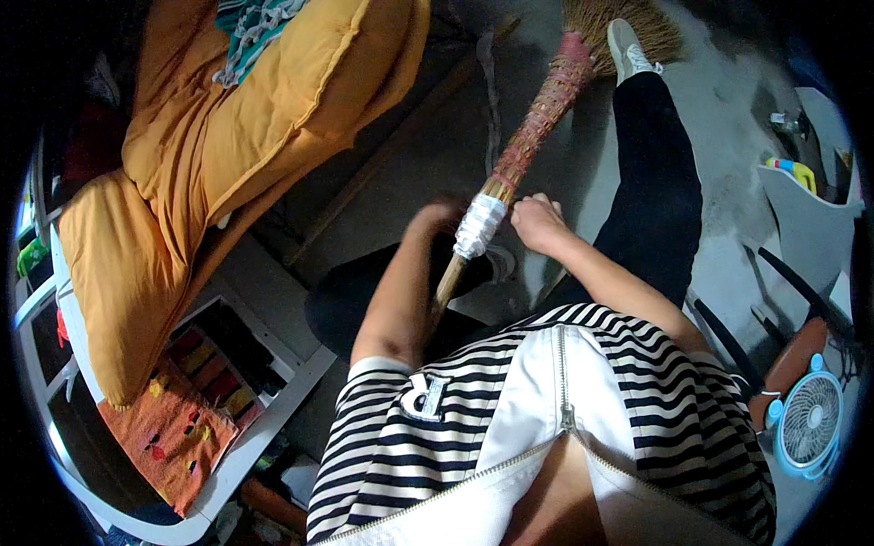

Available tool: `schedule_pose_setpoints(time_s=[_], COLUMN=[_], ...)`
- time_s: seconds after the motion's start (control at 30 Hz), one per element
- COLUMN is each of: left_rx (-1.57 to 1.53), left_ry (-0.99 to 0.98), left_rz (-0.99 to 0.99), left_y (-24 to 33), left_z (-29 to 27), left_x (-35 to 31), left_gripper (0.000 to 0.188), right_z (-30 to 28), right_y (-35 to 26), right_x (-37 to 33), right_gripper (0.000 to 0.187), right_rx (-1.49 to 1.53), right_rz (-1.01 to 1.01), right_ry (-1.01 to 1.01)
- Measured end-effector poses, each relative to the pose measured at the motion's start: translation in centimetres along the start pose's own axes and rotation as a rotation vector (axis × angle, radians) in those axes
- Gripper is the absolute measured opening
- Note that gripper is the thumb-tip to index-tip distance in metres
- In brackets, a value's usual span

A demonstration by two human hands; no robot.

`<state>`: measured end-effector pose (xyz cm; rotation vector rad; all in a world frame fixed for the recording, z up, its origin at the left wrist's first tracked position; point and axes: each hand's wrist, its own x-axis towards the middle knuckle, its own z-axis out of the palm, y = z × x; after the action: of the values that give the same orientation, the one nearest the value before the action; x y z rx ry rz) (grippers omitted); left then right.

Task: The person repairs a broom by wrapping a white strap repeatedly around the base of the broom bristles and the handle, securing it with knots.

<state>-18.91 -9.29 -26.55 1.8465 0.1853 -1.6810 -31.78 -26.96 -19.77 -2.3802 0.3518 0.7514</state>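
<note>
A straw broom point(522, 150) leans diagonally across my lap, its bristles fanned out on the floor beside my outstretched right foot. Reddish binding wraps its neck, and a shiny white-silver band point(480, 226) goes round the handle lower down. My left hand point(441, 215) is close against the left side of that band, dark and smeared, so its fingers are not clear. On the other side my right hand point(539, 222) is closed beside the handle, a small gap away. Whatever its fingers pinch, if anything, is too small to make out.
An orange quilt point(264, 127) drapes over a pale frame point(218, 491) at left, with an orange patterned towel point(168, 432) below. A wooden pole point(391, 146) slants behind the broom. At right are a blue fan point(808, 414) and a pale bin point(806, 205) near a yellow bottle point(801, 173).
</note>
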Motion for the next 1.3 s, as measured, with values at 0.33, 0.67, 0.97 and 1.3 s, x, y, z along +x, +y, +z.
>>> schedule_pose_setpoints(time_s=[0.33,0.67,0.97,1.3], left_rx=[0.918,0.949,1.02,0.662], left_ry=[0.73,0.951,0.904,0.617], left_rz=[0.231,0.273,0.341,0.403], left_y=[8.1,7.1,7.0,5.7], left_z=[10.4,11.4,11.5,4.3], left_x=[-11.3,-9.8,-10.1,-4.3], left_gripper=[0.059,0.04,0.039,0.042], right_z=[-6.0,-5.4,-9.0,-24.6], right_y=[0.2,-0.1,-0.4,-1.2], right_x=[-1.1,-4.3,-5.8,1.5], right_gripper=[0.033,0.034,0.032,0.025], right_rx=[1.603,1.864,1.734,1.488], right_rz=[-0.281,0.03,-0.001,-0.875], right_ry=[0.337,0.202,0.28,0.908])
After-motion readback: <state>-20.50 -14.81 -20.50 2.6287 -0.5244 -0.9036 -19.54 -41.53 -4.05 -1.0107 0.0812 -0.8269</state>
